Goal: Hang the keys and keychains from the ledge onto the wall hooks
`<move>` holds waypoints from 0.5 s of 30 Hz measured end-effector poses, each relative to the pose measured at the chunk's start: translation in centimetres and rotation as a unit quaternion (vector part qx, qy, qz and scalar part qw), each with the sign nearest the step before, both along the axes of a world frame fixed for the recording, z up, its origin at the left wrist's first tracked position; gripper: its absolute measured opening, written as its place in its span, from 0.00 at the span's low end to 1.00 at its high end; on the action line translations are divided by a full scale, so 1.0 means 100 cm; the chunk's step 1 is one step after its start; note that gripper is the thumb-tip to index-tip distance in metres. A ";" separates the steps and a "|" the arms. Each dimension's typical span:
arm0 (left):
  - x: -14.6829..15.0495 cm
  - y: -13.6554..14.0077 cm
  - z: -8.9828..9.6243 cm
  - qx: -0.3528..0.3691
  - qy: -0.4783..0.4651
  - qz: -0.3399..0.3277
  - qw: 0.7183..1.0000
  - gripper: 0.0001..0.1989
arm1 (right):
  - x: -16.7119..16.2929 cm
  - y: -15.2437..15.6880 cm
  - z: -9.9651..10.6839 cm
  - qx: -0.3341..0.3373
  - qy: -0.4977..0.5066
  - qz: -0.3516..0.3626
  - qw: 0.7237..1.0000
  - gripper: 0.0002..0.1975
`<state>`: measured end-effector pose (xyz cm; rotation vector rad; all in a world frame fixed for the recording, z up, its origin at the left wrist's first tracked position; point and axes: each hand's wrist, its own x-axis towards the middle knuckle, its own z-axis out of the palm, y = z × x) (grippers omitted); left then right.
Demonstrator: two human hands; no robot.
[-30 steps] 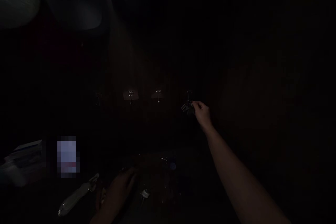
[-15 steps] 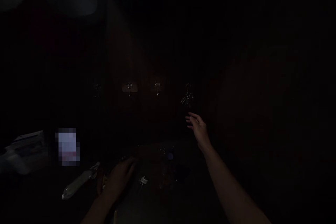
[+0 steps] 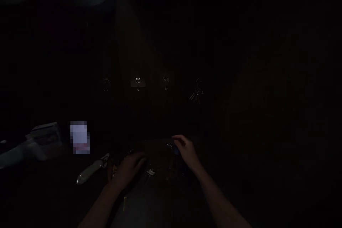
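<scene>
Head view, very dark: the right hand (image 3: 187, 149) reaches in over the bench (image 3: 145, 212) near its back edge, palm down, fingers curved, thumb and forefinger parted. Right at its fingertips lie a round blue item (image 3: 176, 150) and a small shiny metal piece (image 3: 168, 145); whether the hand touches either, I cannot tell. The left hand (image 3: 128, 167) is low over the bench, farther from the back edge, its fingers lost in shadow, so I cannot tell if it grips anything. Just right of it lies a small silvery piece with a pale head (image 3: 151, 172); on its other side sits a brown and yellow item (image 3: 110, 171), partly hidden. Toward the bench's left side lie a long silvery tool (image 3: 91, 172), a bright blurred-out rectangle (image 3: 79, 135) and a pale package (image 3: 46, 135). A thin yellow strip (image 3: 124, 203) lies nearer the front. Beyond the back edge, four metal hooks (image 3: 166, 83) form a row, and a metal bunch resembling keys (image 3: 198, 95) hangs from the rightmost.
</scene>
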<state>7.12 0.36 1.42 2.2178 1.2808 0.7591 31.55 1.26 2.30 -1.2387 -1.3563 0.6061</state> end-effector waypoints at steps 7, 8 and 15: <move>0.001 -0.001 -0.005 0.020 0.002 -0.070 0.997 0.10 | -0.016 -0.002 -0.029 0.031 -0.161 0.039 0.986 0.10; 0.001 0.000 -0.006 0.024 0.000 -0.076 0.997 0.09 | -0.017 -0.003 -0.029 0.034 -0.175 0.044 0.983 0.10; 0.003 0.002 -0.010 0.033 0.019 -0.063 0.997 0.08 | -0.034 -0.014 -0.023 0.026 -0.251 0.127 0.959 0.09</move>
